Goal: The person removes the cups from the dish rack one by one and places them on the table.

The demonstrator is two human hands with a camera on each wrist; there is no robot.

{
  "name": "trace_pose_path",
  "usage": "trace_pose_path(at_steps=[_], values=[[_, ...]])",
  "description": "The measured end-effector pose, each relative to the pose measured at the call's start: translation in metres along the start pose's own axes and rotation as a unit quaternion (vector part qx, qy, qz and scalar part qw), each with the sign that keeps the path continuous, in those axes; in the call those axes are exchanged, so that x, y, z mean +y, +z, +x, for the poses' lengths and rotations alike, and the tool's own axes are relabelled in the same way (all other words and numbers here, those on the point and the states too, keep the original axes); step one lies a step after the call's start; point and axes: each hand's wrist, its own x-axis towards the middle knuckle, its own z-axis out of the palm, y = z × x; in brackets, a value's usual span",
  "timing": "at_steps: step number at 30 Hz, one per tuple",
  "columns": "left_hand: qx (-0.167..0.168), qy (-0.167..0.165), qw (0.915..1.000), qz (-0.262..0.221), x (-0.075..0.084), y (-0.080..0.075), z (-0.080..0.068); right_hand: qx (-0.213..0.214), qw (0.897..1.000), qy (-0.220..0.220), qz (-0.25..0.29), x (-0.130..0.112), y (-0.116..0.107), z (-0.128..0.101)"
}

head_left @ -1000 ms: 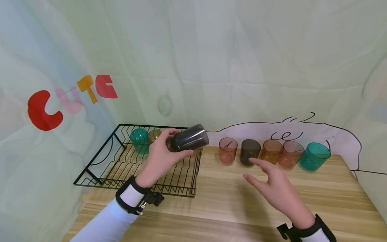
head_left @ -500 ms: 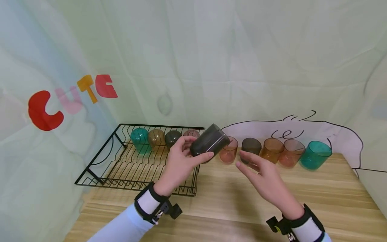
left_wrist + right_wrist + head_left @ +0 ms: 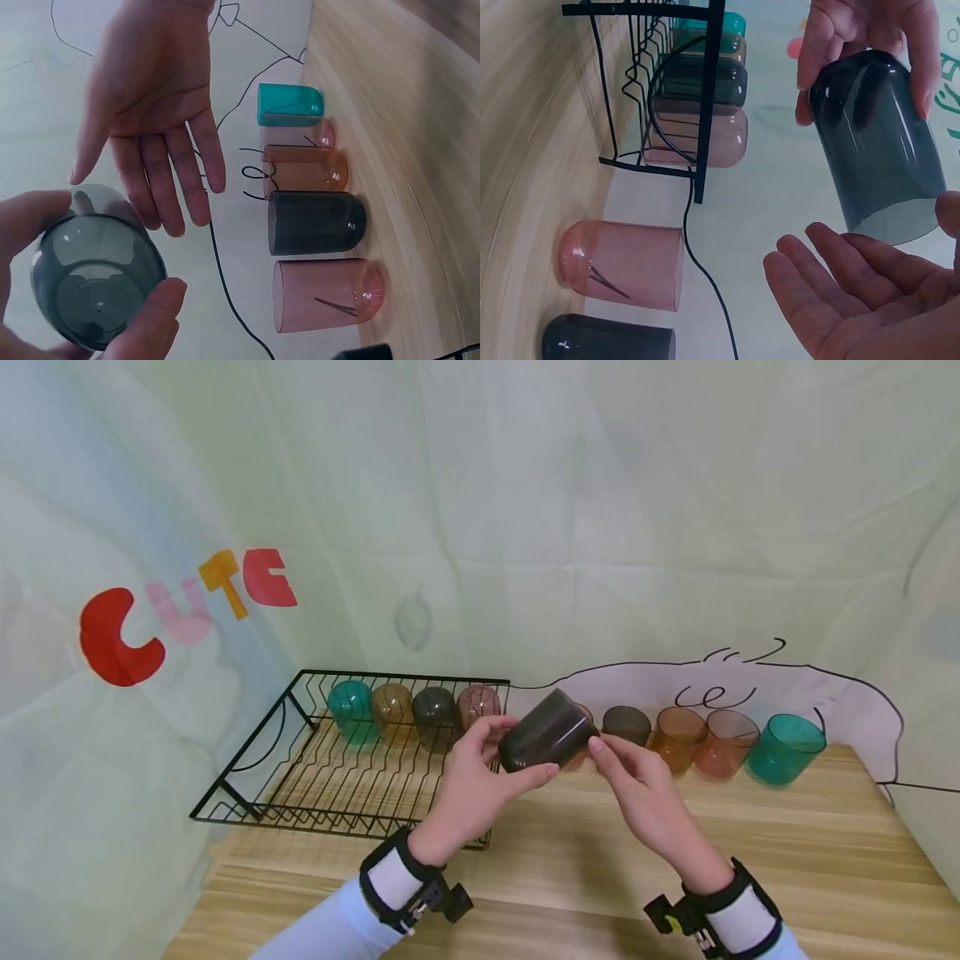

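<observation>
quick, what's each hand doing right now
Left hand: grips the dark grey cup.
Right hand: open, fingers straight, at the cup's rim, holding nothing.

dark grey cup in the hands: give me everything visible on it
The dark smoke-grey translucent cup is a plain straight-walled tumbler, glossy, plastic or glass by its look, with no handle and nothing visible inside. It is in the air, tilted well off upright, above the wooden table's surface, just right of the black wire rack and in front of the row of cups. The left hand has a grip on it, thumb one side, fingers the other. The right hand, fingers straight, reaches its open end; contact is unclear.
</observation>
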Motion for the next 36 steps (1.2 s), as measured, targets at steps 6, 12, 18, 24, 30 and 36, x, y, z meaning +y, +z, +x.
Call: trace_pose_path(at_steps=[6,12,18,24,30,36], values=[[-0.010,0.004,0.9990,0.044,-0.002,0.003,0.000,0.005,1.000,0.000,0.013,0.001,-0.001,0.001],[-0.025,0.005,0.9982,0.053,-0.005,0.007,0.002,0.007,0.999,-0.010,0.041,0.000,-0.002,0.002],[-0.048,-0.004,0.9974,0.053,-0.013,0.013,0.003,0.004,0.999,0.002,0.053,-0.003,-0.001,0.001],[-0.062,-0.004,0.9955,0.072,-0.018,0.017,0.001,0.006,0.998,0.008,0.062,-0.004,0.002,-0.001],[-0.067,0.000,0.9947,0.078,-0.018,0.018,-0.001,0.009,0.998,0.008,0.065,-0.006,0.005,-0.001],[-0.075,-0.002,0.9933,0.088,-0.018,0.019,-0.002,0.023,0.998,0.014,0.060,-0.006,0.007,-0.002]])
